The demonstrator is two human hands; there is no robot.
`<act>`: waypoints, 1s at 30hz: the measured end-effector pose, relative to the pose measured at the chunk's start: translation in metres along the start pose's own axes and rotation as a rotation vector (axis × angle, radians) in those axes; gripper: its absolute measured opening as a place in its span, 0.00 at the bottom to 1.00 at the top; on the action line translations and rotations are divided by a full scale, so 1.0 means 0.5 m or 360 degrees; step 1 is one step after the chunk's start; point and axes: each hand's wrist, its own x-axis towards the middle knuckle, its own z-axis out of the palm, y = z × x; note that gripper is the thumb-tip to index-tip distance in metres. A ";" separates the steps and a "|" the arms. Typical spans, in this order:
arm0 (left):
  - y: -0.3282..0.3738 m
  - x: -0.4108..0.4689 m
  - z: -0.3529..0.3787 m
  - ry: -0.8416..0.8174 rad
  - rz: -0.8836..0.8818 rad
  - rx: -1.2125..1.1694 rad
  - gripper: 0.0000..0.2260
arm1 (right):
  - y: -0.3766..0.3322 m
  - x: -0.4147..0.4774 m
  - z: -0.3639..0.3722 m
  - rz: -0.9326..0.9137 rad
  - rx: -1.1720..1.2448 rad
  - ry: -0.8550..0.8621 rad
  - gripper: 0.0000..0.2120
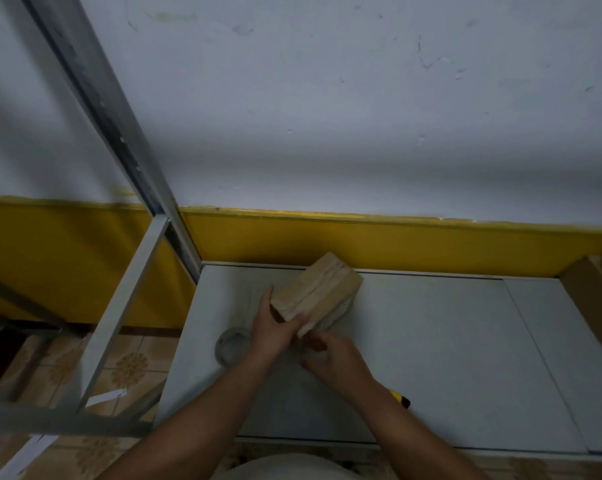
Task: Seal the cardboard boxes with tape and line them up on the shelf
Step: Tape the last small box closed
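Sealing cardboard box: my left grip clasps its near end; right grip curled at its edge, contents unclear. Best: press tape flat along seam.

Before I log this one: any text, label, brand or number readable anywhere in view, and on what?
None can be read.
small cardboard box: plain faces, no print seen.
tape roll: no marking seen.
white paper slip on the floor: too blurred to tell.
larger cardboard box at the right edge: no print on the part in view.
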 end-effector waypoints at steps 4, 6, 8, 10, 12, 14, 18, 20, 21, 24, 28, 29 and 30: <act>0.041 0.045 -0.036 -0.0204 -0.0117 0.0085 0.50 | 0.032 0.015 -0.099 0.0136 0.0119 0.0709 0.05; 0.066 0.064 -0.051 -0.0366 -0.0116 0.0182 0.48 | 0.052 0.031 -0.164 0.0141 0.0240 0.1041 0.03; 0.091 0.078 -0.057 -0.0559 -0.0110 0.0260 0.47 | 0.061 0.056 -0.206 0.0172 0.0291 0.0940 0.12; 0.112 0.092 -0.057 -0.0723 -0.0128 0.0252 0.45 | 0.069 0.085 -0.224 0.0260 0.0254 0.0588 0.29; 0.125 0.109 -0.054 -0.0834 -0.0088 0.0265 0.47 | 0.059 0.099 -0.226 0.0273 0.0209 0.0259 0.39; 0.129 0.122 -0.047 -0.0849 -0.0019 0.0295 0.48 | 0.057 0.103 -0.220 0.0329 0.0295 0.0096 0.41; 0.119 0.115 -0.018 -0.0277 0.0277 0.0684 0.44 | 0.061 0.095 -0.185 0.0175 0.0319 0.0313 0.17; 0.100 0.092 -0.005 0.0007 0.0248 0.0639 0.43 | 0.057 0.083 -0.162 0.0130 0.0342 0.0456 0.12; 0.089 0.077 0.001 0.0090 0.0170 0.0566 0.43 | 0.052 0.076 -0.150 0.0123 0.0351 0.0532 0.10; 0.058 0.013 0.018 0.0048 -0.0088 0.0269 0.41 | 0.028 0.061 -0.115 0.0206 0.0481 0.0746 0.13; 0.029 -0.050 0.030 -0.0294 0.0017 0.0046 0.35 | -0.007 0.077 -0.086 0.0221 0.0549 0.0829 0.12; 0.025 -0.047 0.029 -0.0294 0.0081 0.0024 0.33 | -0.015 0.085 -0.082 0.0188 0.0539 0.0806 0.11; 0.025 -0.039 0.026 -0.0273 0.0134 0.0025 0.31 | -0.023 0.093 -0.080 0.0150 0.0528 0.0756 0.12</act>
